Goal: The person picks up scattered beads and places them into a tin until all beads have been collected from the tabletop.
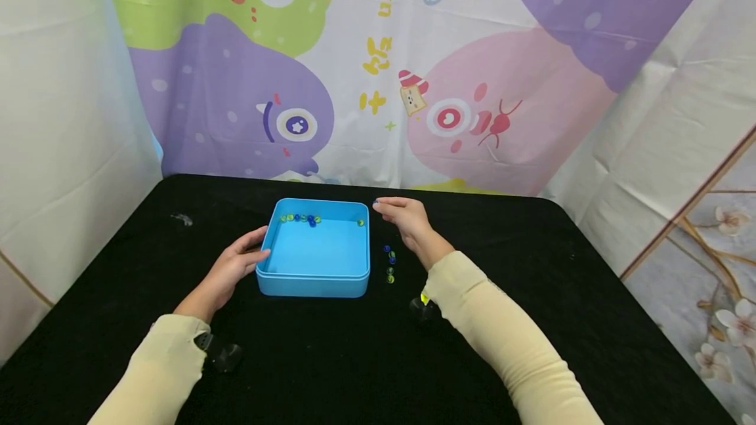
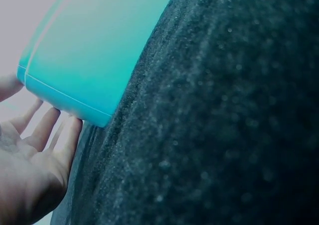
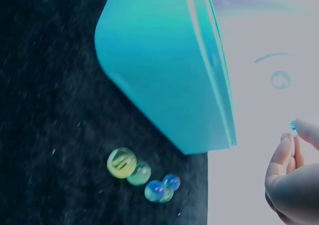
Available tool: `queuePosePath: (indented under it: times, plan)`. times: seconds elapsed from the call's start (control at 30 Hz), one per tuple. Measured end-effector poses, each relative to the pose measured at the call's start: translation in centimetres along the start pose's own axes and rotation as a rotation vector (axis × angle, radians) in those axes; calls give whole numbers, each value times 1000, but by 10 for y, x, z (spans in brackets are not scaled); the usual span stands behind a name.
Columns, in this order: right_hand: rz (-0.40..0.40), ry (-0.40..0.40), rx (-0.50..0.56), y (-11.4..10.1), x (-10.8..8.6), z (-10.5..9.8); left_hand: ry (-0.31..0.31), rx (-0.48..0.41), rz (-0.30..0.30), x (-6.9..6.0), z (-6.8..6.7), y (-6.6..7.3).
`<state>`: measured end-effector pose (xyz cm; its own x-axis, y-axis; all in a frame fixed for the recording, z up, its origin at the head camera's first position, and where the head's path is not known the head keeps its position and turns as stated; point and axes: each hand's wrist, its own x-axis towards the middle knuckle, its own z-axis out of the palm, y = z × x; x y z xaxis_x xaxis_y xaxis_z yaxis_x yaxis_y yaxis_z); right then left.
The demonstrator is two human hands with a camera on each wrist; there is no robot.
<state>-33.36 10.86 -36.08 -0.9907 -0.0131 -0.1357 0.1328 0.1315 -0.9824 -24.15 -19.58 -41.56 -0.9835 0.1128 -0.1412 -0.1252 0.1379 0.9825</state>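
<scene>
A light-blue square box [image 1: 314, 286] sits on the black-covered table with several blue and yellow-green marbles [image 1: 312, 220] inside, mostly by its back wall. Against its left side rests my left hand [image 1: 231, 266], fairly straight fingers touching the outer wall and the thumb at the rim, as the left wrist view shows. Just beyond the box's back right corner, my right hand [image 1: 409, 220] pinches a small marble [image 3: 293, 127] between thumb and fingertips, raised about rim height. The marble is mostly covered by the fingers; it looks bluish.
Several loose marbles [image 1: 390, 271], blue and yellow-green, lie in a short line on the cloth right of the box. A small pale mark [image 1: 183, 220] shows on the cloth at the far left. A cartoon-printed curtain [image 1: 366, 149] hangs behind the table.
</scene>
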Motion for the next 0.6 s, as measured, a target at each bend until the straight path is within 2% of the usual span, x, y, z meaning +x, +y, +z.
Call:
queuePosePath:
  times: [0.37, 0.6]
  plan:
    - [-65, -70, -9, -22, -5, 17, 5, -1, -2, 1, -1, -1]
    - [-57, -110, -11, -37, -9, 30, 1, 0, 2, 1, -1, -1]
